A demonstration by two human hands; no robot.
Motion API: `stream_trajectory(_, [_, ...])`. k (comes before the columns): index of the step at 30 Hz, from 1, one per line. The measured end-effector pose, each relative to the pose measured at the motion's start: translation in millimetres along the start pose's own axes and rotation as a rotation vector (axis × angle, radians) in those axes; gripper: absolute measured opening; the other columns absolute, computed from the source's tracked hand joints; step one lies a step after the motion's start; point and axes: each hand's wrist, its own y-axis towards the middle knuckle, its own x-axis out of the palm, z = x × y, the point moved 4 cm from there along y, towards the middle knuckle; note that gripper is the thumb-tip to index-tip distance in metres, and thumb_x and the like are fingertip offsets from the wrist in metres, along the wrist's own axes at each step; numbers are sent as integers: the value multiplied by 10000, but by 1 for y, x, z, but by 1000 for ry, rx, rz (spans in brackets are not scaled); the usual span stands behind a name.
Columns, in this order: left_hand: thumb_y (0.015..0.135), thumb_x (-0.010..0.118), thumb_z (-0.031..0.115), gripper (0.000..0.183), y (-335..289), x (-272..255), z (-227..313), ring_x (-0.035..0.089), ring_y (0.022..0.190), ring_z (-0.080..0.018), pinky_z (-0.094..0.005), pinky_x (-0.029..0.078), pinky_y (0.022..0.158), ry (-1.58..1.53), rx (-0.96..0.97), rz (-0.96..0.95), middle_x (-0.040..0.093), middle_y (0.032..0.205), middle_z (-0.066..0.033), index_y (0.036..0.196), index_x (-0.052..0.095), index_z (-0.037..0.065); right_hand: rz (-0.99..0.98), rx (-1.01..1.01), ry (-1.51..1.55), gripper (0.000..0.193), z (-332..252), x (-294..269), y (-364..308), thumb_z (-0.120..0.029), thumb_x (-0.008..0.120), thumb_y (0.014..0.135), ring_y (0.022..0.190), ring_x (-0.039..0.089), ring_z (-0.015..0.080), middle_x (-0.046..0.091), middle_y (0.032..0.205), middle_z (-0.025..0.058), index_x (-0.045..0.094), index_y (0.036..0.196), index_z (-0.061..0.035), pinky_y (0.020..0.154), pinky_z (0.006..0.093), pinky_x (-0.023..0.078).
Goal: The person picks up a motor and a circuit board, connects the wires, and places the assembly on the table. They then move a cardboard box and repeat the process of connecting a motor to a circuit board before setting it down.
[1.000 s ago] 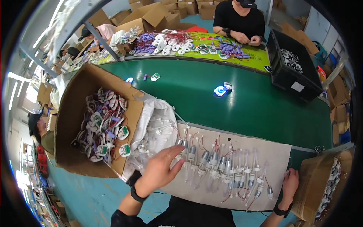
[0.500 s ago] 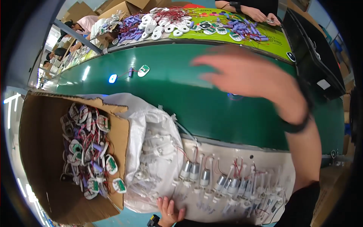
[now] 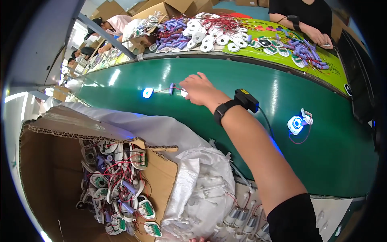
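Observation:
My right hand (image 3: 197, 89) reaches far over the green conveyor belt, its fingers closed on the edge of a small white circuit-board piece (image 3: 184, 92) that they mostly cover. Red wires link that piece to a purple battery cell (image 3: 171, 88) and a white disc glowing blue (image 3: 148, 92), both lying on the belt. Of my left hand (image 3: 197, 240), only fingertips show at the bottom edge, beside clear plastic parts and silver motors (image 3: 240, 218); its grip is hidden. Another blue-lit white disc (image 3: 295, 124), with a wired white piece, lies on the belt right of my arm.
A cardboard box (image 3: 48, 169) of wired boards and batteries stands at lower left, next to a white plastic bag (image 3: 181, 171) of clear parts. Beyond the belt (image 3: 242, 133), piles of purple batteries (image 3: 171, 30) and white discs (image 3: 201, 34) lie near a co-worker's hands (image 3: 322, 38).
My right hand has swung left across the belt and reached the board piece. The view has turned, leaving my left hand almost out of frame.

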Motion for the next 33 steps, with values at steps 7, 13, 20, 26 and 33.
stream_trajectory(7, [830,699,352,667,10,7,-15,361,1387,-497,-629,248,1144,-204,160,17,524,1414,-224,1378,515,19,-106,-24,-226,419,-8,-60,-85,-210,777,785,990,635,361,651,1070,150,604,1127,-39,917,482,484])
stream_trajectory(13, [810,680,289,720,26,-7,-16,363,1393,-500,-628,243,1143,-247,163,-45,464,1469,-266,1433,451,11,-160,25,-259,705,-37,-125,-251,-198,798,757,941,637,396,659,997,182,477,1353,-2,814,482,516])
stream_trajectory(20, [836,651,138,656,35,-13,-4,353,1395,-511,-668,225,1135,-364,292,42,437,1489,-268,1442,432,11,-259,233,-489,824,8,-162,-434,-151,805,738,1172,577,356,630,1221,172,412,1457,-63,1054,443,431])
stream_trajectory(26, [867,679,60,464,50,-95,46,530,1296,-391,-448,389,1121,-533,301,-398,577,1386,-202,1320,583,26,-164,582,-522,705,6,-209,-565,-160,756,807,1354,454,371,411,1525,196,463,1444,-84,1114,412,409])
stream_trajectory(33, [777,692,31,455,100,-216,126,617,1172,-387,-420,441,1042,-510,487,-516,657,1254,-214,1227,637,-10,-93,835,-80,346,-66,-224,-696,-158,686,880,962,688,335,706,1131,141,666,1207,-47,843,388,546])
